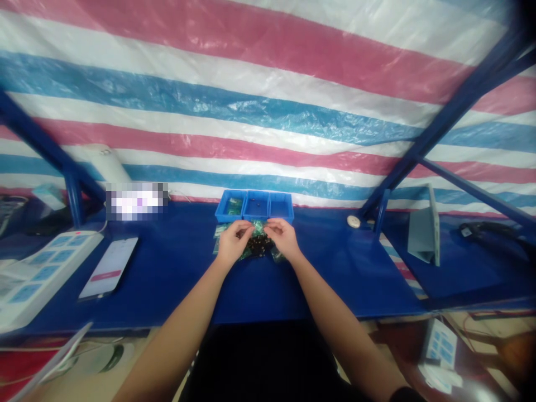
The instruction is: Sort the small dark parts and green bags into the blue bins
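My left hand (235, 241) and my right hand (283, 237) are close together over the middle of the blue table, fingers pinched. Between them is a small green circuit board (258, 227), gripped at its two sides; its details are blurred. Below the fingers lies a pile of small dark parts with gold-coloured spots (260, 245). More green boards (220, 230) lie left of the pile, partly behind my left hand. Just beyond my hands stands a blue three-compartment tray (244, 219), with green boards (235, 205) in its left compartment and a few tiny dark bits in the middle one.
A phone (109, 268) and a long white power strip (54, 273) lie on the left of the table (176, 262). At the right are a round pale object (353, 221), a blue frame post (382, 215) and a propped tablet-like panel (424, 231). Striped sheeting (268, 123) hangs behind.
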A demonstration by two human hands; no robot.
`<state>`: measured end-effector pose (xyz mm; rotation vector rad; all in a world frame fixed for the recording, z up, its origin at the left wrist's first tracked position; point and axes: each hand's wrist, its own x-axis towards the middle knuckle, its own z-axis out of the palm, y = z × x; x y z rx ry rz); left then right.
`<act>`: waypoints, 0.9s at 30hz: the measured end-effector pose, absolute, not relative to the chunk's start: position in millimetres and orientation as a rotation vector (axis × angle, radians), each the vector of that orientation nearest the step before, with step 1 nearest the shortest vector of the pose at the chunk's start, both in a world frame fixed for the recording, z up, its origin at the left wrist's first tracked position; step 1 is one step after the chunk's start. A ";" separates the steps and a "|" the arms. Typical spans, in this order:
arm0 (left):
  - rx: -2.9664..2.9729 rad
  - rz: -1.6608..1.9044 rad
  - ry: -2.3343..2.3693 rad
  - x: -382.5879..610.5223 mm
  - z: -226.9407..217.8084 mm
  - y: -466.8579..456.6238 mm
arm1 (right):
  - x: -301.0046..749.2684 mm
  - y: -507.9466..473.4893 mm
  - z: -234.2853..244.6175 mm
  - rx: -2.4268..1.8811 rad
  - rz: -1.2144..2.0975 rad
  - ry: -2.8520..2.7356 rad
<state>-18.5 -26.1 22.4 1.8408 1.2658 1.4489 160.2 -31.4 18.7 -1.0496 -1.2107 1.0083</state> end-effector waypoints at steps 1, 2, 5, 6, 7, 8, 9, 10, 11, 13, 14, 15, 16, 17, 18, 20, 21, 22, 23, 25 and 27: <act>1.826 1.442 1.261 -18.6 22.4 -25.8 | 160.2 -31.3 18.4 -1.076 1.024 -1.222; 1.820 1.428 1.259 -18.7 22.5 -25.6 | 160.4 -31.4 18.2 -1.103 1.027 -1.239; 1.814 1.377 1.260 -19.3 23.2 -25.3 | 161.1 -32.1 18.4 -1.162 0.969 -1.291; 1.808 1.368 1.263 -19.5 23.4 -25.3 | 161.3 -32.4 18.6 -1.166 0.948 -1.307; 1.798 1.365 1.266 -19.6 23.4 -25.3 | 161.5 -32.7 18.9 -1.165 0.933 -1.320; 1.788 1.366 1.269 -19.7 23.4 -25.2 | 161.6 -32.8 19.1 -1.163 0.922 -1.330; 1.777 1.368 1.274 -19.7 23.4 -25.2 | 161.8 -32.9 19.3 -1.162 0.907 -1.339; 1.768 1.368 1.279 -19.8 23.5 -25.1 | 161.9 -32.8 19.3 -1.165 0.891 -1.349; 1.761 1.368 1.287 -19.8 23.7 -25.1 | 162.1 -32.7 19.3 -1.171 0.874 -1.357; 1.768 1.355 1.299 -20.0 24.6 -25.2 | 162.6 -32.5 19.1 -1.181 0.847 -1.375; 1.786 1.344 1.303 -20.1 25.2 -25.4 | 162.9 -32.5 19.1 -1.182 0.839 -1.384; 1.812 1.333 1.308 -20.3 25.9 -25.6 | 163.2 -32.6 19.1 -1.180 0.834 -1.393; 1.841 1.327 1.316 -20.5 26.5 -25.8 | 163.4 -32.8 19.2 -1.177 0.830 -1.401; 1.871 1.323 1.326 -20.7 27.1 -26.1 | 163.5 -33.1 19.3 -1.174 0.829 -1.407; 1.899 1.324 1.340 -20.9 27.6 -26.4 | 163.4 -33.3 19.4 -1.172 0.837 -1.408; 1.931 1.336 1.368 -21.1 28.2 -27.1 | 162.8 -33.4 19.2 -1.161 0.889 -1.378; 1.933 1.338 1.370 -21.2 28.3 -27.6 | 162.4 -33.2 18.9 -1.146 0.932 -1.349; 1.925 1.334 1.358 -21.4 28.4 -28.1 | 162.0 -32.8 18.5 -1.121 0.981 -1.318; 1.910 1.331 1.329 -21.6 28.5 -28.7 | 161.6 -32.2 18.0 -1.093 1.025 -1.289; 1.882 1.321 1.249 -22.4 28.9 -30.0 | 161.4 -31.0 17.4 -1.047 1.084 -1.239; 1.888 1.317 1.196 -23.2 29.4 -30.9 | 161.7 -30.3 17.7 -1.024 1.107 -1.178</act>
